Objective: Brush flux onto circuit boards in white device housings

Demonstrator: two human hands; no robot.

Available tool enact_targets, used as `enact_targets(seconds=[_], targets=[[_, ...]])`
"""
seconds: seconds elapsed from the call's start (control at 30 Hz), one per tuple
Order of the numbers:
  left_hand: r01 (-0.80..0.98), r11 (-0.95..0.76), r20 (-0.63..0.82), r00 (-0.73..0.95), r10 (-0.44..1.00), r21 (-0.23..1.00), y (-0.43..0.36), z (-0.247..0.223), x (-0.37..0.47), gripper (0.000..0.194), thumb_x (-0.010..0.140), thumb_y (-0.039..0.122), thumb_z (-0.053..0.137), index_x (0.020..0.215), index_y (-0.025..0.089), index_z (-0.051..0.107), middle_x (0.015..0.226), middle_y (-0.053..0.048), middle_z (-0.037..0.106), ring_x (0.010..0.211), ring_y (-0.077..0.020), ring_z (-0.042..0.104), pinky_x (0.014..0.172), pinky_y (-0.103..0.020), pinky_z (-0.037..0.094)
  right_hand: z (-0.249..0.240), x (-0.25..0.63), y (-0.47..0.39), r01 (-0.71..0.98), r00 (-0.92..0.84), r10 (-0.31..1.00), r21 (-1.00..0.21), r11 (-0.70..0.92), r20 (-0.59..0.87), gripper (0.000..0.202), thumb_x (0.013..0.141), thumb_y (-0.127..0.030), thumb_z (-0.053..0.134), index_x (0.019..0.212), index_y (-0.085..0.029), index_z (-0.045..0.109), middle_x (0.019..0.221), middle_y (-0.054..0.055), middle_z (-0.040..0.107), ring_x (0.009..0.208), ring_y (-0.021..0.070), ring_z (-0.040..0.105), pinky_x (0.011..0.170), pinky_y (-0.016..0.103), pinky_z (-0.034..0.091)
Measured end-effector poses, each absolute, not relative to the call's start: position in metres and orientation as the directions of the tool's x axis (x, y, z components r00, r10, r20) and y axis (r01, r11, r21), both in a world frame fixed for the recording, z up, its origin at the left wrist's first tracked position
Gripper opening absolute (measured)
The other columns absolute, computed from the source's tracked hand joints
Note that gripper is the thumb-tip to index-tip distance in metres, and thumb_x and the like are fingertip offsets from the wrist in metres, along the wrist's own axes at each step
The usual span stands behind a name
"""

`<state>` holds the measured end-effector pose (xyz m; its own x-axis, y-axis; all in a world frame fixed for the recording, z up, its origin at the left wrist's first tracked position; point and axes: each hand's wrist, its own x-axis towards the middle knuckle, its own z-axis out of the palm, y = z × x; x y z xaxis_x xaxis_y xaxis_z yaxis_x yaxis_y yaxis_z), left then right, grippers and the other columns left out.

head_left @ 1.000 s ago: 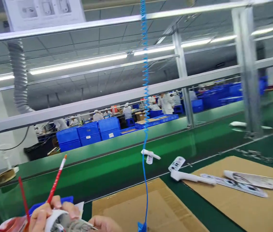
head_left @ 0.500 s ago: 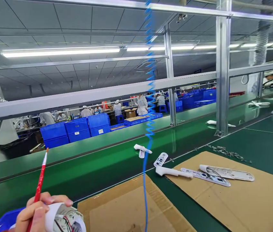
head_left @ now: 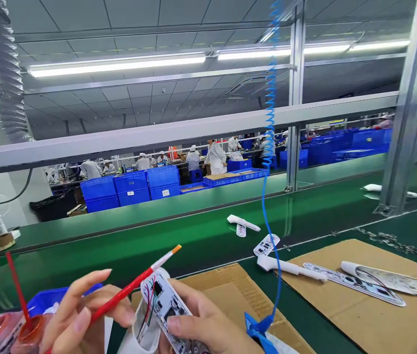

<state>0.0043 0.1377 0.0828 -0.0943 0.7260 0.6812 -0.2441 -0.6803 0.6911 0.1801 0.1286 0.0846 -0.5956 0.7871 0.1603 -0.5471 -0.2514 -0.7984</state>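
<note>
My left hand [head_left: 86, 307] grips a red paintbrush [head_left: 125, 292] with a white collar and orange tip, slanting up to the right. Its fingertips come close to a white plastic housing [head_left: 140, 339]; contact is unclear. My right hand [head_left: 204, 319] is closed on a white circuit board [head_left: 169, 307], thumb across its face. Thin red, black and green wires [head_left: 149, 307] run from the board into the open housing. What holds the housing from below is partly hidden. At lower left, a red stick stands in a small jar [head_left: 31, 334] with reddish-orange contents.
A blue air gun [head_left: 258, 327] hangs on a coiled hose over cardboard [head_left: 226, 285]. White housings [head_left: 289, 265] and circuit boards [head_left: 356, 285] lie to the right, near a pile of small metal parts [head_left: 396, 243]. A green conveyor [head_left: 193, 236] runs behind, with metal posts [head_left: 402, 108] along it.
My right hand has come into view holding the circuit board. The brush has swung from upright to slanting right over the board. The view has turned left, bringing in the jars.
</note>
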Motion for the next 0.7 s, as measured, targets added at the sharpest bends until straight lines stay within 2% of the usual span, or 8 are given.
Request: enact_targets(seconds=[0.13, 0.2, 0.3, 0.5, 0.7], targets=[[-0.143, -0.772, 0.771, -0.072, 0.633, 0.620, 0.148, 0.086, -0.019, 0.013, 0.069, 0.026, 0.056, 0.078, 0.023, 0.064, 0.051, -0.003, 0.063, 0.060, -0.0218, 0.058, 0.054, -0.031, 0.048, 0.090, 0.191, 0.131, -0.496, -0.571, 0.810, -0.843, -0.209, 0.135, 0.039, 0.065, -0.029, 0.062, 0.098, -0.012, 0.049, 0.057, 0.001, 0.058, 0.040, 0.0038, 0.049, 0.038, 0.011, 0.035], [-0.104, -0.791, 0.792, -0.035, 0.609, 0.603, 0.152, 0.087, -0.026, 0.011, 0.069, 0.024, 0.056, 0.077, 0.023, 0.064, 0.051, -0.004, 0.063, 0.065, -0.0221, 0.056, 0.056, -0.032, 0.048, 0.090, 0.194, 0.135, -0.482, -0.560, 0.815, -0.858, -0.174, 0.150, 0.037, 0.067, -0.029, 0.060, 0.099, -0.013, 0.048, 0.057, 0.001, 0.058, 0.034, 0.0030, 0.045, 0.033, 0.010, 0.033], [-0.059, -0.826, 0.828, 0.023, 0.561, 0.561, 0.155, 0.087, -0.027, 0.013, 0.068, 0.021, 0.057, 0.077, 0.024, 0.065, 0.051, -0.004, 0.063, 0.060, -0.0217, 0.056, 0.054, -0.033, 0.048, 0.091, 0.197, 0.137, -0.476, -0.555, 0.815, -0.867, -0.147, 0.166, 0.035, 0.068, -0.029, 0.059, 0.097, -0.013, 0.048, 0.058, 0.001, 0.058, 0.034, 0.0028, 0.045, 0.033, 0.010, 0.032], [0.017, -0.702, 0.698, 0.094, 0.710, 0.712, 0.154, 0.086, -0.020, 0.011, 0.069, 0.022, 0.059, 0.074, 0.025, 0.067, 0.059, -0.004, 0.065, 0.068, -0.0216, 0.059, 0.058, -0.031, 0.050, 0.097, 0.200, 0.134, -0.418, -0.505, 0.852, -0.903, -0.100, 0.140, 0.025, 0.072, -0.030, 0.057, 0.091, -0.014, 0.050, 0.058, -0.001, 0.053, 0.034, 0.0015, 0.043, 0.032, 0.010, 0.030], [-0.022, -0.607, 0.608, 0.042, 0.793, 0.794, 0.147, 0.093, -0.013, 0.008, 0.069, 0.027, 0.059, 0.067, 0.025, 0.067, 0.059, -0.003, 0.065, 0.068, -0.0197, 0.060, 0.057, -0.027, 0.051, 0.100, 0.203, 0.138, -0.359, -0.486, 0.862, -0.932, -0.048, 0.143, 0.028, 0.072, -0.034, 0.057, 0.091, -0.015, 0.050, 0.059, -0.003, 0.049, 0.033, 0.0015, 0.041, 0.031, 0.010, 0.030]])
